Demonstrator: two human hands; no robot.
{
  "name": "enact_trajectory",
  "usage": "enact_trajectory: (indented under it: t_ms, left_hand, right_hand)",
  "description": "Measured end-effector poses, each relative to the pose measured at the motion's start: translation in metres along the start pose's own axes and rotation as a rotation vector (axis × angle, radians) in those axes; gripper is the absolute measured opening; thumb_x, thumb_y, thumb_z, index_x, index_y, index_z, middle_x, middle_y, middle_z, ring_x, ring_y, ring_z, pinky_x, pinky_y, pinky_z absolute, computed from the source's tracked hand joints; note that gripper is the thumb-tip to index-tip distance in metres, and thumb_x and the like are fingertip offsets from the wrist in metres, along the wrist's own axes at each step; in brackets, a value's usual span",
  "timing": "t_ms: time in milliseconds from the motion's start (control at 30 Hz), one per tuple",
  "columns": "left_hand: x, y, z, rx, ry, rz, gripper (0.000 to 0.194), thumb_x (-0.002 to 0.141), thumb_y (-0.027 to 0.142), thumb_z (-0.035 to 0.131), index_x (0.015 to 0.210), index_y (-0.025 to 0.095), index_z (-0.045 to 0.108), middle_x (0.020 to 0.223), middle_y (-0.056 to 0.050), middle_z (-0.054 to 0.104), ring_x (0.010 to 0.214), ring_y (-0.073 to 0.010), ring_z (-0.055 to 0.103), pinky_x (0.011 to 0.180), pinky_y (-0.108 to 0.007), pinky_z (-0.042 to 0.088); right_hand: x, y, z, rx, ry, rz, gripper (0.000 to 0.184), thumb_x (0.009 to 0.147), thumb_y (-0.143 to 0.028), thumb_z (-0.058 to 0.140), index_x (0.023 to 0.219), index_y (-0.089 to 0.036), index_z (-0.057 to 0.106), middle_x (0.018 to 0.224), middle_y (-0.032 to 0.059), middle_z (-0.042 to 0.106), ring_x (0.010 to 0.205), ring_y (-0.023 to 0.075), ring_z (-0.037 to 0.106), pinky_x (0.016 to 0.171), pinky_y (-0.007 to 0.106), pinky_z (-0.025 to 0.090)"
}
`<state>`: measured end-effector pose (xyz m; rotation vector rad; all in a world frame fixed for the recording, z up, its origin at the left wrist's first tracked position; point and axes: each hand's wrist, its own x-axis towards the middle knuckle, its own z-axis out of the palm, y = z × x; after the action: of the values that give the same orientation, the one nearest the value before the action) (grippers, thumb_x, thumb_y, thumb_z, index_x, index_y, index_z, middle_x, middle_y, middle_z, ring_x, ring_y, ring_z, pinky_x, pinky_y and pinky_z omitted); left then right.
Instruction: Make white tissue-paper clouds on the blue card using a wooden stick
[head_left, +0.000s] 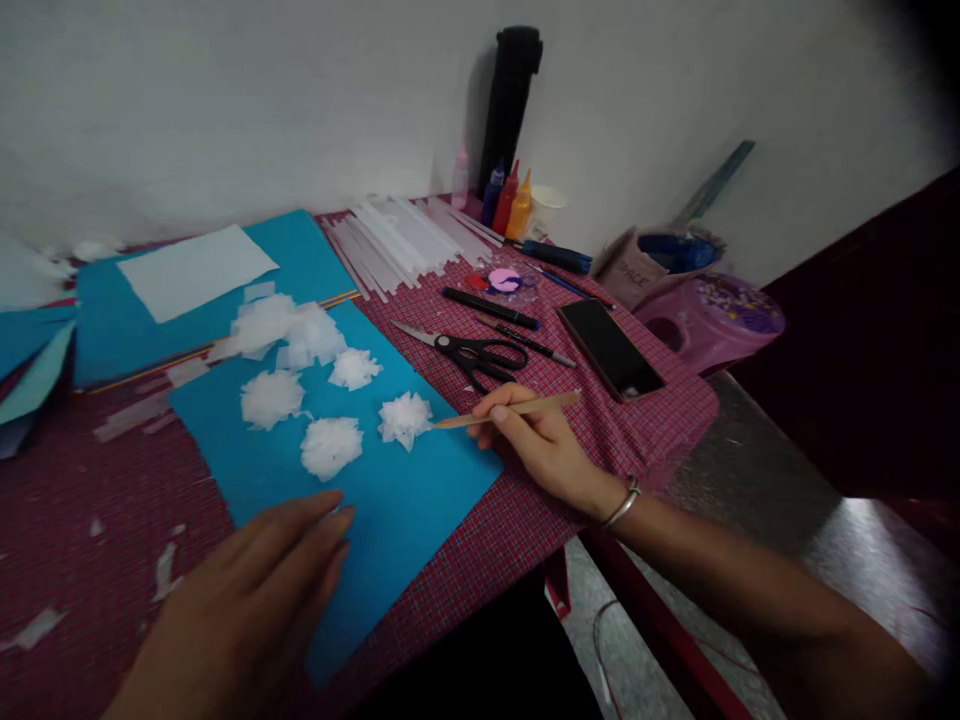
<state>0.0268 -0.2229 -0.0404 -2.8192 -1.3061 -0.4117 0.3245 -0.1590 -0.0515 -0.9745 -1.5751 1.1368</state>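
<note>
On the red checked tablecloth (450, 570): one bright blue paper sheet (405, 520), set askew, bearing ruffled white tissue tufts. Item, the rightmost white tuft (405, 418), near the sheet's right edge, apart from its fellows. Item, one slim pale wooden stick (551, 402), pointed end at that tuft's right side; whether the tip touches is too fine to tell. Right hand (541, 440): thumb and fingers pinched firmly on the stick, pencil-fashion. Left hand (255, 580): blurred, over the sheet's near left side, fingers close together; whether anything is between them cannot be told. Adjacent: black-handled metal scissors (465, 345), beyond the sheet's right edge; dark flat phone (611, 348), farther right.

Hazards, as judged: too hard a push of the point could snag or tear the thin tissue, or slide the tuft askew. A forward sweep of the left fingers could brush the nearest white tuft (331, 447). A sleeve or lap catching the sheet's near corner could shift everything on it.
</note>
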Motion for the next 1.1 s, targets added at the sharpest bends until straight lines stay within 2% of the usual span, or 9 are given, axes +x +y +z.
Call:
enact_trajectory:
  t_ms: [100, 267, 367, 467, 600, 700, 867, 967, 1100]
  left_hand:
    - [-0.02, -0.017, -0.012, -0.014, 0.001, -0.148, 0.029, 0.094, 0.035, 0.042, 0.112, 0.022, 0.06, 0.113, -0.007, 0.065, 0.097, -0.0219, 0.064, 0.088, -0.038, 0.051]
    - [-0.012, -0.014, -0.017, -0.014, -0.003, -0.07, 0.032, 0.094, 0.035, 0.039, 0.103, 0.02, 0.066, 0.1, -0.007, 0.072, 0.087, -0.0224, 0.068, 0.077, -0.036, 0.055]
    - [-0.003, -0.007, -0.01, 0.021, 0.004, -0.046, 0.032, 0.093, 0.038, 0.043, 0.105, 0.02, 0.066, 0.101, -0.007, 0.072, 0.086, -0.0238, 0.068, 0.075, -0.038, 0.056]
    - [-0.011, -0.005, 0.006, 0.096, -0.038, -0.057, 0.03, 0.091, 0.037, 0.045, 0.103, 0.019, 0.066, 0.099, -0.009, 0.072, 0.086, -0.0264, 0.067, 0.073, -0.041, 0.056]
    - [-0.031, -0.01, 0.025, 0.147, -0.121, -0.084, 0.031, 0.091, 0.019, 0.038, 0.107, 0.02, 0.064, 0.11, -0.011, 0.069, 0.097, -0.0285, 0.065, 0.076, -0.041, 0.054]
    - [-0.031, -0.016, 0.021, 0.068, -0.211, -0.196, 0.027, 0.09, 0.025, 0.04, 0.106, 0.023, 0.062, 0.109, -0.01, 0.069, 0.096, -0.0269, 0.066, 0.077, -0.039, 0.053]
    - [0.018, -0.018, -0.013, -0.235, -0.172, -0.418, 0.016, 0.087, 0.039, 0.047, 0.089, 0.026, 0.058, 0.072, 0.005, 0.068, 0.056, -0.0131, 0.062, 0.054, -0.022, 0.048]
    - [0.057, -0.014, -0.023, -0.41, -0.148, -0.373, 0.012, 0.081, 0.033, 0.051, 0.077, 0.024, 0.058, 0.066, 0.005, 0.065, 0.057, -0.0118, 0.061, 0.053, -0.019, 0.046]
    - [0.094, -0.011, -0.014, -0.494, -0.205, -0.279, 0.018, 0.082, 0.029, 0.049, 0.077, 0.023, 0.065, 0.071, 0.002, 0.066, 0.063, -0.0127, 0.061, 0.057, -0.022, 0.046]
  right_hand:
    - [-0.002, 0.0, 0.001, 0.055, -0.043, 0.055, 0.018, 0.097, -0.028, 0.044, 0.094, -0.017, 0.059, 0.08, 0.0028, 0.062, 0.075, 0.0138, 0.061, 0.067, 0.026, 0.05]
    - [-0.004, -0.001, 0.002, -0.145, -0.192, -0.025, 0.019, 0.097, -0.023, 0.044, 0.096, -0.018, 0.062, 0.091, 0.0045, 0.063, 0.083, 0.0139, 0.061, 0.074, 0.028, 0.049]
    - [0.001, -0.003, 0.004, -0.184, -0.224, -0.045, 0.019, 0.097, -0.021, 0.044, 0.099, -0.018, 0.063, 0.093, 0.0044, 0.064, 0.085, 0.0135, 0.061, 0.075, 0.027, 0.049]
    - [0.006, -0.005, 0.006, -0.203, -0.236, -0.051, 0.02, 0.096, -0.02, 0.044, 0.1, -0.017, 0.064, 0.094, 0.0045, 0.065, 0.085, 0.013, 0.061, 0.076, 0.027, 0.049]
    - [0.011, -0.004, 0.007, -0.161, -0.191, -0.034, 0.022, 0.097, -0.023, 0.043, 0.098, -0.017, 0.064, 0.093, 0.0045, 0.066, 0.082, 0.0126, 0.061, 0.074, 0.027, 0.05]
    - [0.012, -0.001, 0.008, -0.11, -0.127, -0.026, 0.025, 0.097, -0.025, 0.044, 0.086, -0.017, 0.065, 0.097, 0.0054, 0.066, 0.086, 0.0136, 0.061, 0.075, 0.028, 0.051]
    - [0.013, 0.004, 0.009, -0.082, -0.105, -0.008, 0.029, 0.097, -0.028, 0.043, 0.077, -0.017, 0.063, 0.095, 0.0045, 0.065, 0.092, 0.0154, 0.061, 0.077, 0.03, 0.051]
    - [0.013, 0.005, 0.01, -0.076, -0.091, 0.006, 0.029, 0.097, -0.027, 0.043, 0.076, -0.017, 0.062, 0.096, 0.0044, 0.065, 0.09, 0.015, 0.061, 0.076, 0.03, 0.051]
    - [0.014, 0.004, 0.01, -0.071, -0.094, 0.022, 0.026, 0.096, -0.024, 0.044, 0.08, -0.016, 0.063, 0.098, 0.0043, 0.064, 0.085, 0.0133, 0.061, 0.071, 0.027, 0.051]
